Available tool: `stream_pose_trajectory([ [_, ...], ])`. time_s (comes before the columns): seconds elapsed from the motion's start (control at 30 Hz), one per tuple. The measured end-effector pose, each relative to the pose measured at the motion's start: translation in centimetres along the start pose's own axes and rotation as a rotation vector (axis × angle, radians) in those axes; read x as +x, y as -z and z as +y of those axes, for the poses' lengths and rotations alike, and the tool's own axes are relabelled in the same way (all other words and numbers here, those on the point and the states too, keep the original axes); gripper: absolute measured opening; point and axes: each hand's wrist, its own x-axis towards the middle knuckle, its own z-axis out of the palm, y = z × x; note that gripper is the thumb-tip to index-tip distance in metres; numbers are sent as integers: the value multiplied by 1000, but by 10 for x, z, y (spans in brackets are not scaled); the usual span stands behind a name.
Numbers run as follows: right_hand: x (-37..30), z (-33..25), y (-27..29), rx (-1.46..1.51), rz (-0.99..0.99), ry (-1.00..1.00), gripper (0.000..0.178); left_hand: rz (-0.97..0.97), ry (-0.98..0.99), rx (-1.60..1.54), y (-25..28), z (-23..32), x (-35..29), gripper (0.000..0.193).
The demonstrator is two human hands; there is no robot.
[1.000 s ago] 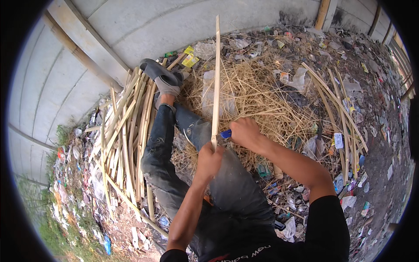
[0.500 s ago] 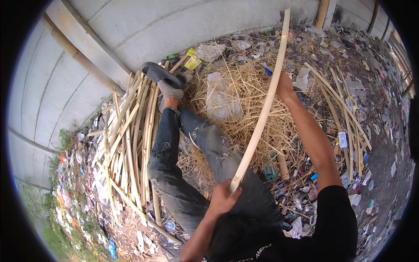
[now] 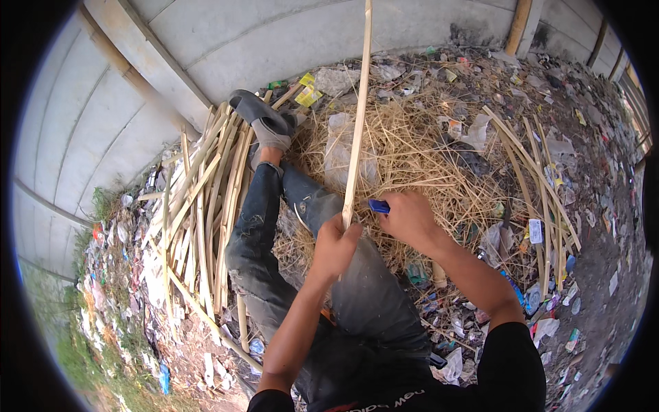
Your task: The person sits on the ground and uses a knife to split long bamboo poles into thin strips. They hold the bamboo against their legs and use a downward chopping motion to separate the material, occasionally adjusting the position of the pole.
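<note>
My left hand (image 3: 334,248) is closed around the lower part of a long, pale bamboo strip (image 3: 357,134), which stands nearly upright and runs past the top edge. A short end shows below the fist. Just right of the strip, my right hand (image 3: 410,220) is closed on a blue-handled tool (image 3: 378,205). The tool's other parts are hidden by the fingers, so its kind is unclear. Its blue end points left toward the strip, apart from it. Under both hands are my legs in worn dark jeans (image 3: 371,288); straw-like shavings (image 3: 425,158) lie beyond.
A pile of bamboo strips (image 3: 226,199) lies to the left by my sandalled foot (image 3: 264,113). More strips (image 3: 539,178) rest at the right. Litter (image 3: 597,206) covers the ground. A grey panel wall (image 3: 274,41) with posts stands behind.
My left hand has moved up and now grips the strip, which has swung left to near upright. My right hand has come down and inward with the blue-handled tool, near the left hand.
</note>
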Motion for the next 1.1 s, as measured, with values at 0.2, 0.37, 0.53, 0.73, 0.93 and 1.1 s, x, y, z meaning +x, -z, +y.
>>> stream_pose_trajectory([
  [0.2,4,-20,-1,5,-66,-27,12,118,-139,147,-9,13,-4,28],
  [0.37,13,-6,-19,-51,-49,-31,13,197,-140,326,-14,12,-7,35],
  [0.53,80,78,5,-88,55,-387,15,99,-96,319,-45,-22,-56,31],
  [0.73,52,82,3,-141,-58,-338,15,60,30,202,-16,-12,-46,30],
  [0.93,4,18,-7,-24,-66,-86,12,143,-7,200,11,-8,-17,29],
  [1.1,4,-10,-13,14,-98,38,12,182,-50,266,3,3,-18,29],
])
